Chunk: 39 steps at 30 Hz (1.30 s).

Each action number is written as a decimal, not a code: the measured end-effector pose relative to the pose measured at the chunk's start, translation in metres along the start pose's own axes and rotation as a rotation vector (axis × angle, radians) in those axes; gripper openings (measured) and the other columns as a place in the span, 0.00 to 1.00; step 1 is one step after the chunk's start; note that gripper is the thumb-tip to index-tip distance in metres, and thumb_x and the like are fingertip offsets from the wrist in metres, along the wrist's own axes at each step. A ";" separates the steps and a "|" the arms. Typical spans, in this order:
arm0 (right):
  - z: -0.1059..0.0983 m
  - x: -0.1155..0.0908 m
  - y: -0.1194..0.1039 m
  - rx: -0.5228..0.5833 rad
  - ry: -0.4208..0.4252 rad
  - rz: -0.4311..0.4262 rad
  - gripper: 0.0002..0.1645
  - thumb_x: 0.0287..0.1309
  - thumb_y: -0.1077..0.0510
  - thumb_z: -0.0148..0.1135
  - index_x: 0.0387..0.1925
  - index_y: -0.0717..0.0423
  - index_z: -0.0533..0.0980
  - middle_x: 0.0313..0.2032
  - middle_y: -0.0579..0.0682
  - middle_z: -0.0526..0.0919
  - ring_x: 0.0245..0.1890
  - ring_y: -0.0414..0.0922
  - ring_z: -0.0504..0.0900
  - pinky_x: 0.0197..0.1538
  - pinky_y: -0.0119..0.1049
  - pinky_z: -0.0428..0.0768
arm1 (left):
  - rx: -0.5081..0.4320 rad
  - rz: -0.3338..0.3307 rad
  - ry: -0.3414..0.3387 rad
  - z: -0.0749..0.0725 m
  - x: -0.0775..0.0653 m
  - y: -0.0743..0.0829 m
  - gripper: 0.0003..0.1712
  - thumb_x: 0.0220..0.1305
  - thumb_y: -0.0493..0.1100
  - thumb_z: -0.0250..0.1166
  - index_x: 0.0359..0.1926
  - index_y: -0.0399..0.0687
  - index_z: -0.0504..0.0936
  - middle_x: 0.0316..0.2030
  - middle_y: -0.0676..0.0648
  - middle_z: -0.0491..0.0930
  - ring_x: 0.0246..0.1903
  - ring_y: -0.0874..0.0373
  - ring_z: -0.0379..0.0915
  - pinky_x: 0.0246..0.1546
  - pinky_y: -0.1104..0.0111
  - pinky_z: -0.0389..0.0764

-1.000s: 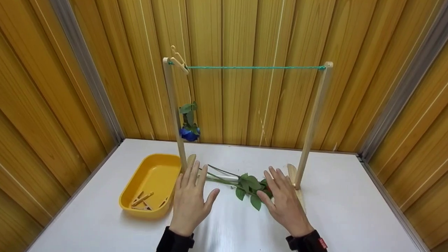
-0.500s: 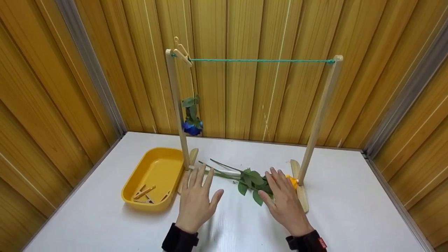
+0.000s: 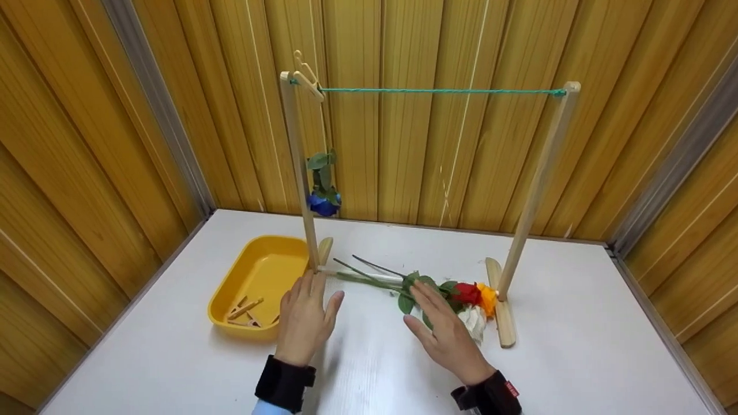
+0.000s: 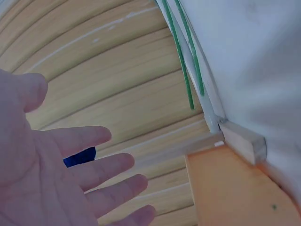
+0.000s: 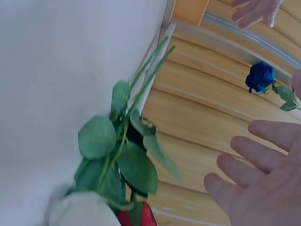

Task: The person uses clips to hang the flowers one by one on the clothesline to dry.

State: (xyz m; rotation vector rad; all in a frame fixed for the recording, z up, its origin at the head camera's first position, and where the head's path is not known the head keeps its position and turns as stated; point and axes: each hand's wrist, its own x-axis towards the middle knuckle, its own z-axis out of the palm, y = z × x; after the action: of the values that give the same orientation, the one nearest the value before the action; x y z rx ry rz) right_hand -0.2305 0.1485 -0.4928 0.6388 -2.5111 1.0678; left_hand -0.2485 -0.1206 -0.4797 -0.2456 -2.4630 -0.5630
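Note:
My left hand hovers with fingers spread beside the yellow tub, holding nothing. My right hand, also spread and holding nothing, is over the leaves and stems of the roses on the table. A red rose, an orange-yellow rose and a white rose lie with their heads at the right foot of the wooden frame. From the frame's green string, a blue rose hangs head down, its stem in a wooden clothespin near the left post.
Several small clothespins lie at the near end of the tub. The frame's right foot rests on the white table. Wood-patterned walls stand behind and on both sides.
Both hands have shifted a little to the left, and the right hand has uncovered the rose heads. The head view has tilted down slightly. Nothing has been picked up.

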 end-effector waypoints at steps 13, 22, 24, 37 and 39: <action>0.039 0.033 -0.010 0.239 -0.002 -0.156 0.26 0.72 0.59 0.61 0.67 0.67 0.74 0.66 0.64 0.77 0.66 0.59 0.76 0.62 0.55 0.78 | 0.029 -0.145 -0.062 -0.016 0.005 -0.041 0.23 0.78 0.45 0.57 0.58 0.26 0.79 0.56 0.23 0.78 0.54 0.26 0.76 0.53 0.34 0.76; 0.070 0.051 -0.008 0.344 -0.028 -0.187 0.24 0.73 0.61 0.59 0.64 0.72 0.74 0.60 0.67 0.80 0.57 0.62 0.82 0.55 0.52 0.83 | 0.124 -0.215 -0.096 -0.021 0.001 -0.061 0.20 0.77 0.44 0.58 0.45 0.25 0.82 0.44 0.26 0.80 0.44 0.30 0.78 0.49 0.40 0.78; 0.077 0.054 -0.006 0.364 -0.041 -0.159 0.23 0.74 0.61 0.59 0.63 0.72 0.75 0.59 0.67 0.81 0.55 0.62 0.84 0.54 0.50 0.84 | 0.146 -0.206 -0.114 -0.024 0.001 -0.064 0.19 0.76 0.43 0.59 0.42 0.26 0.82 0.39 0.28 0.80 0.40 0.32 0.78 0.44 0.41 0.79; 0.095 0.071 -0.013 0.392 -0.105 -0.064 0.20 0.74 0.62 0.57 0.61 0.70 0.77 0.56 0.65 0.83 0.49 0.56 0.87 0.52 0.42 0.85 | 0.245 -0.245 -0.412 -0.032 0.026 -0.100 0.14 0.66 0.38 0.68 0.40 0.26 0.83 0.33 0.33 0.77 0.33 0.40 0.73 0.37 0.48 0.79; 0.097 0.071 -0.014 0.385 -0.109 -0.062 0.20 0.73 0.62 0.58 0.60 0.69 0.78 0.55 0.64 0.84 0.47 0.55 0.87 0.51 0.40 0.85 | 0.247 -0.244 -0.416 -0.030 0.027 -0.104 0.09 0.63 0.34 0.68 0.37 0.27 0.83 0.31 0.34 0.76 0.31 0.41 0.72 0.36 0.50 0.78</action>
State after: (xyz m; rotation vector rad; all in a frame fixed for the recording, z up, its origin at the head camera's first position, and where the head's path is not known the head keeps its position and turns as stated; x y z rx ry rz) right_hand -0.2958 0.0486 -0.5156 0.8939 -2.3704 1.5478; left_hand -0.2855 -0.2256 -0.4773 0.0461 -2.9606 -0.3218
